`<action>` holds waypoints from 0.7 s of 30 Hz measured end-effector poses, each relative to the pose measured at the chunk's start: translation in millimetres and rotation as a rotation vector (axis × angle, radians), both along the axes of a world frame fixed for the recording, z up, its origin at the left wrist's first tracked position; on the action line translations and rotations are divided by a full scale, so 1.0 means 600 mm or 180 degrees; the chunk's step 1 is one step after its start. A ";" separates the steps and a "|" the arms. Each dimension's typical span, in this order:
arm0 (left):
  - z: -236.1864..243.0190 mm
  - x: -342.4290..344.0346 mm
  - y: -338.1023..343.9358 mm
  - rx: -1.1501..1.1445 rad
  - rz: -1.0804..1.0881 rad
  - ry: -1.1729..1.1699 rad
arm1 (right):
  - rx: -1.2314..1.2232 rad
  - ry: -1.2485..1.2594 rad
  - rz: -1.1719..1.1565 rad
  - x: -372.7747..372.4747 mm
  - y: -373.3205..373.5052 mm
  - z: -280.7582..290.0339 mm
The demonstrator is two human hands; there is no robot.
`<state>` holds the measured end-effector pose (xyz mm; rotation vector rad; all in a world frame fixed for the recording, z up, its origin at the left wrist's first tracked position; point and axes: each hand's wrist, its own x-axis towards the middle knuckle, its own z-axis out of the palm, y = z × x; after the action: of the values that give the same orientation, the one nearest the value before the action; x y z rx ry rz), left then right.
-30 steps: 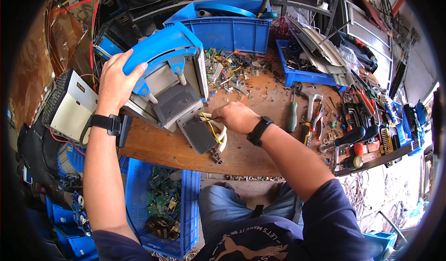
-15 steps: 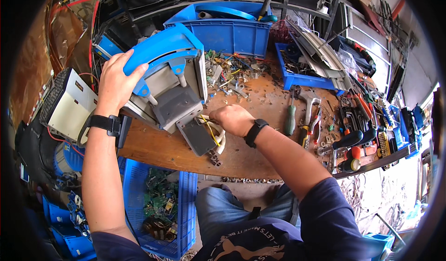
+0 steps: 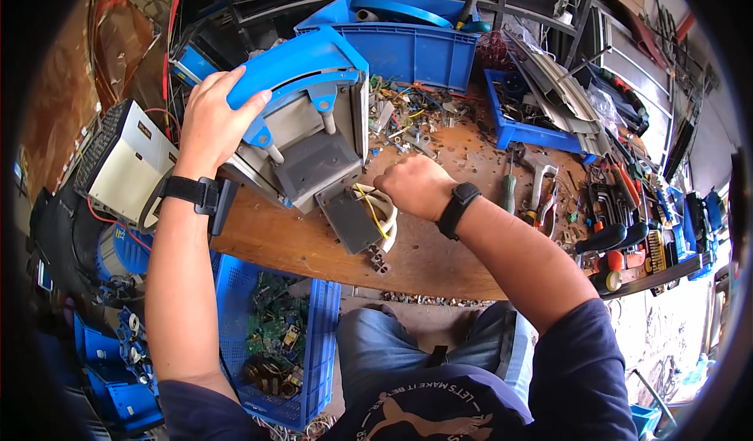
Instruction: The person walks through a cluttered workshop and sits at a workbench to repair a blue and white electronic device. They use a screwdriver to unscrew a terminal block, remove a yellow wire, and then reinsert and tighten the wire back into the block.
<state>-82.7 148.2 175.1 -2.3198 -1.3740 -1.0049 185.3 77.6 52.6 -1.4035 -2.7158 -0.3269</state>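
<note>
A blue-and-grey equipment housing [image 3: 294,60] stands tilted on the wooden workbench [image 3: 259,241]. My left hand [image 3: 216,119] is closed over its curved blue edge, thumb on the near side. Two short metal posts join the blue rim to a dark grey box [image 3: 318,166]. From that box a flat dark plate [image 3: 351,220] sticks out toward me. A thick whitish cable [image 3: 387,215] and a thin yellow wire [image 3: 370,205] curl beside the plate. My right hand [image 3: 416,186] is closed just right of the cable's upper part; its fingertips are hidden, so what they grip cannot be made out.
Metal scraps [image 3: 412,119] lie behind the housing, before a blue crate [image 3: 416,52]. To the right are a green-handled screwdriver [image 3: 509,195], a hammer [image 3: 540,174] and several other tools. A blue basket [image 3: 318,347] of circuit boards sits below the bench edge.
The whole view has shifted, so everything appears a little further right. My left hand keeps its hold on the housing. My right hand stays closed beside the cable, slightly further from the plate.
</note>
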 end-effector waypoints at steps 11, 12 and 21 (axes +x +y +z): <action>-0.002 -0.002 0.003 0.0137 0.0022 0.0052 | 0.0020 0.0197 0.0054 0.003 0.005 -0.016; -0.003 -0.002 0.006 0.0139 0.0008 0.0058 | 0.0035 0.0171 0.0101 0.007 0.006 -0.014; -0.004 -0.003 0.006 0.0149 0.0051 0.0083 | 0.0037 0.0070 0.0178 0.001 0.005 0.008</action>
<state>-84.7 152.0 172.9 -2.2764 -1.3425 -0.9879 185.9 80.7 57.5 -1.3175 -2.7252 -0.3211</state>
